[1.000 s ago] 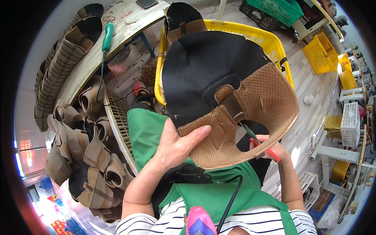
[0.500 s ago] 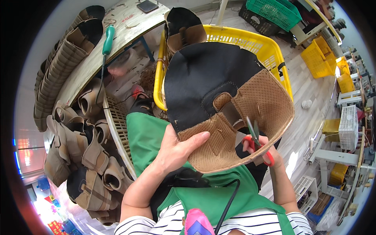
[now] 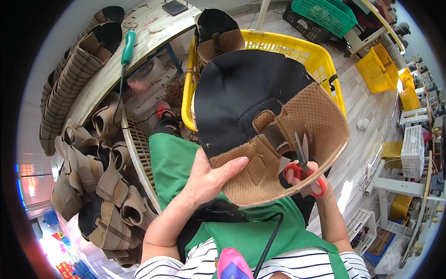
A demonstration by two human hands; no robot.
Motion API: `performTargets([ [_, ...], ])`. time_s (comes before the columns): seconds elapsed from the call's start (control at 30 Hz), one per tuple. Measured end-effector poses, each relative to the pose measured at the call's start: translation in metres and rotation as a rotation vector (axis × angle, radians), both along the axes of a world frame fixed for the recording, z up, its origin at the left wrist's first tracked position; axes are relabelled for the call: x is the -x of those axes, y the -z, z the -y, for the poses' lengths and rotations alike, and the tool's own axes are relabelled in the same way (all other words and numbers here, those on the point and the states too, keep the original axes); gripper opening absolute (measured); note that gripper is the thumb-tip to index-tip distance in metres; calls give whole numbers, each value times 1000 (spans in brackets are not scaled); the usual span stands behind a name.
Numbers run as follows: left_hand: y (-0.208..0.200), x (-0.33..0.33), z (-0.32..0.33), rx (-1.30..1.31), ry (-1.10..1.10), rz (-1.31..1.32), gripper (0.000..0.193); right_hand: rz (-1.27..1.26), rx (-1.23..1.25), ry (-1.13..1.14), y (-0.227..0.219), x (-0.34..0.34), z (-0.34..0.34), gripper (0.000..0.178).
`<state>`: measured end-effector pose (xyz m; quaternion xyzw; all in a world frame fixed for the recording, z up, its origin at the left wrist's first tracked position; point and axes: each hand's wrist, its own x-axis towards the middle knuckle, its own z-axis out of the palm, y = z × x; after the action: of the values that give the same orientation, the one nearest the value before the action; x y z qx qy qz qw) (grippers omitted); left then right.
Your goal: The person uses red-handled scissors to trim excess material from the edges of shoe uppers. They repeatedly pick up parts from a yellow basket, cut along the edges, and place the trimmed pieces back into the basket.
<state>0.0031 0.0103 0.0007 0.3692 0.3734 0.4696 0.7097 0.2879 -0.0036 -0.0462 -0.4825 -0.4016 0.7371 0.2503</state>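
A large curved, stitched piece (image 3: 241, 88), smooth black at the top and tan mesh below, is tilted before me. My left hand (image 3: 206, 179) grips its lower left edge, the thumb over the tan mesh and the other fingers hidden behind. Red-handled scissors (image 3: 303, 153) are in my right hand (image 3: 313, 174), fingers through the loops. Their blades stand apart in a narrow V, pointing up over the tan mesh to the right of a slot. Short loose thread ends stick out of the mesh near the blades and left of the slot.
Behind the piece stands a yellow basket (image 3: 338, 95) with a similar black-and-tan piece (image 3: 218, 35) at its rim. A worktable (image 3: 153, 18) at upper left carries a phone (image 3: 174, 7), a green-handled tool (image 3: 128, 46) and stacked beige pieces (image 3: 74, 83). More beige pieces (image 3: 111, 186) are heaped at left.
The scissor blades have spread a little wider and their tips have shifted slightly up. My left hand and the black-and-tan piece have hardly moved.
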Motion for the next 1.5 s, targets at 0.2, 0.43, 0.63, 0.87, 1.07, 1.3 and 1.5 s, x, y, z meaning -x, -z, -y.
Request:
performTargets([
  [0.2,-2,-2,1,-4,-31,-43,36,28,113,110,8,-19,10,27],
  [0.43,-4,4,-2,-46,-86,-66,32,655,-847,-88,9,-4,17,36],
  [0.63,-4,4,-4,-8,-46,7,32,328,-472,307,41,1,33,46],
  [0.87,3,9,-4,30,-10,142,35,642,-742,111,6,20,21,32],
  [1.07,5,8,-3,25,-13,119,34,205,-148,572,28,6,34,30],
  [1.3,7,-3,-1,6,-33,-5,35,869,-932,97,22,17,18,32],
  [1.5,10,-12,0,-31,1,-113,32,729,-835,151,28,26,13,27],
])
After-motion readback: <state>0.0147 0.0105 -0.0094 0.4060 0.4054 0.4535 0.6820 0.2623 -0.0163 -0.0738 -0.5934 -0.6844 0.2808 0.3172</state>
